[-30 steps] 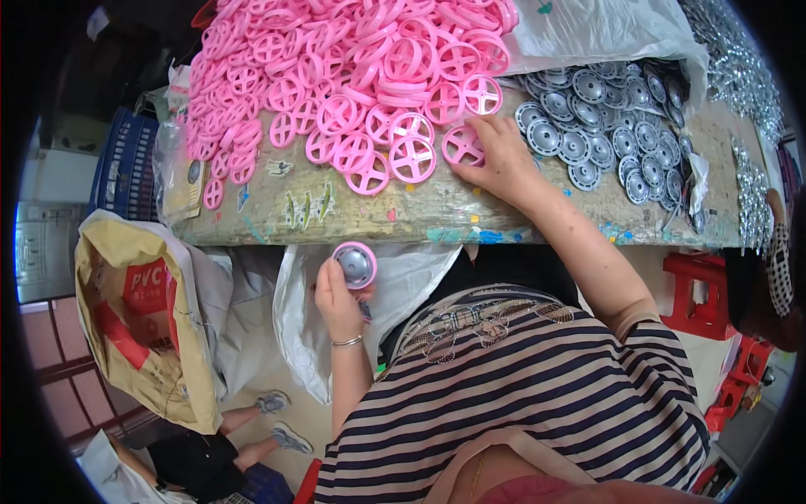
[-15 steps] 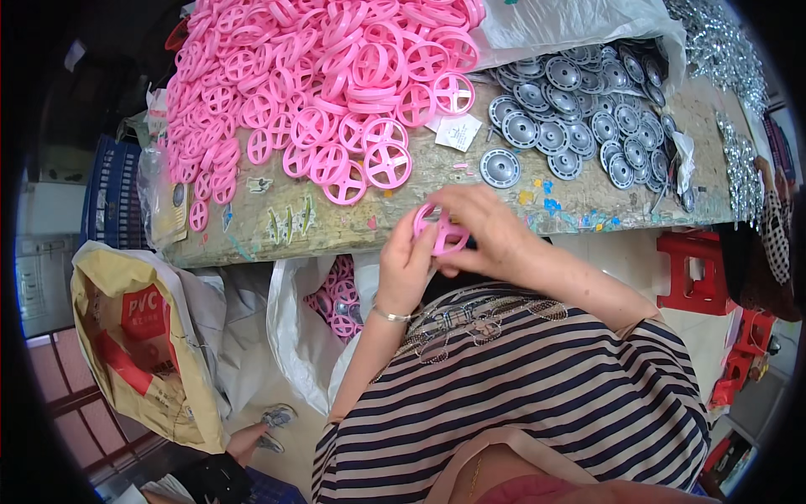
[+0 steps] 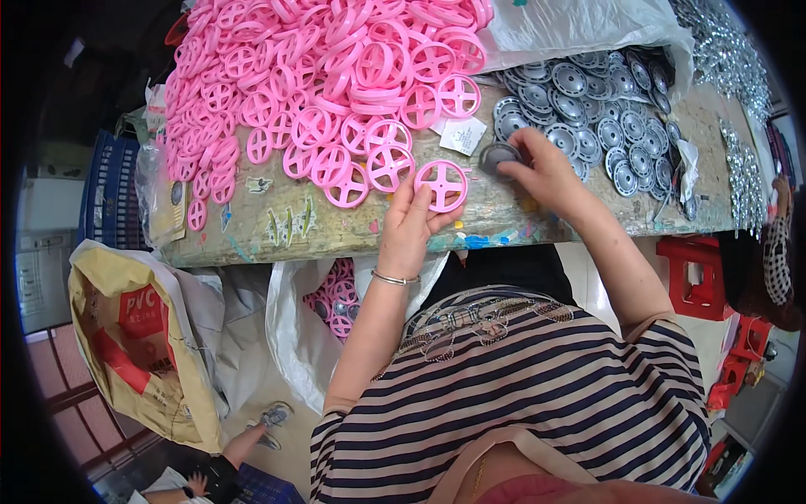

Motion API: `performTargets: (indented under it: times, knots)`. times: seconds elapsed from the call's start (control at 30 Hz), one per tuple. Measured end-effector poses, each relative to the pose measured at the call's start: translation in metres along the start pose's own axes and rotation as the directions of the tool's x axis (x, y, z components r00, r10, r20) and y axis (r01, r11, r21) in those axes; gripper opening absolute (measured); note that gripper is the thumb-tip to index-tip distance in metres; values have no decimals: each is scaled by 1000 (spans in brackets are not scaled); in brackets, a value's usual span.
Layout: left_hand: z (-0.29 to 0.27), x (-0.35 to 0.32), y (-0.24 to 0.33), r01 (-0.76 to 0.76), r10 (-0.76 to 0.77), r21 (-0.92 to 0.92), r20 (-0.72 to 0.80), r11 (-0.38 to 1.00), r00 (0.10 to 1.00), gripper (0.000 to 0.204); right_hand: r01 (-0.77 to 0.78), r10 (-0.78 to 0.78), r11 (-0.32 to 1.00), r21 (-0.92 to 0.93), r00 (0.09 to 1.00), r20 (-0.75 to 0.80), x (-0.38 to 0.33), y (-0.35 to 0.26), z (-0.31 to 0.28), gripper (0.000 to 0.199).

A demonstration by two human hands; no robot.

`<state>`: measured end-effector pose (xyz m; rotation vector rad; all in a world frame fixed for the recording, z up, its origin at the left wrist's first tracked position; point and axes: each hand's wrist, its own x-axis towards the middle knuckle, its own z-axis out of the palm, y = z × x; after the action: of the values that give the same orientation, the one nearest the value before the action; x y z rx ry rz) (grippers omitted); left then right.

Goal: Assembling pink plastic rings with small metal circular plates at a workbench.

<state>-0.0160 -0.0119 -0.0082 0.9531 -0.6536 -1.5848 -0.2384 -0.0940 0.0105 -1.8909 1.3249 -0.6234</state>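
I have the pink ring [image 3: 442, 186] over the table [image 3: 353, 228], near its front edge, pinched in the left hand [image 3: 409, 223]; the right hand [image 3: 544, 174] grips a grey disc [image 3: 501, 157] farther back. A loose pinch could drop the ring off the edge; sweeping right could scatter the disc pile [image 3: 630, 134]. Bare table runs along the front.

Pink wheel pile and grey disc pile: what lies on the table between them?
In the head view, a white paper slip lies between pink wheels and grey discs; farther back, a white bag.
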Motion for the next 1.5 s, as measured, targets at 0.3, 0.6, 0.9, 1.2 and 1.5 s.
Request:
performTargets:
  times: [0.3,0.6,0.9,1.2,1.5]
  knots:
    - [-3,-1,-1,-18,19,-5,69,1000,997,44,187,-190,969,162,982,5,-2,-38,41,37]
    - [-4,-4,-2,-58,58,-8,55,998,997,39,-152,79,941,301,967,242,6,-44,48,24]
    - [-39,-58,-7,-223,357,392,-312,892,880,31,86,-81,994,68,993,-81,38,-43,28,43]
    - [-149,-151,-2,210,743,960,-276,184,610,27,215,-328,858,-467,928,-176,94,-17,23,69]
    - [-8,-45,5,-337,365,266,-65,903,929,40,484,-496,855,-185,868,-20,3,-72,39,66]
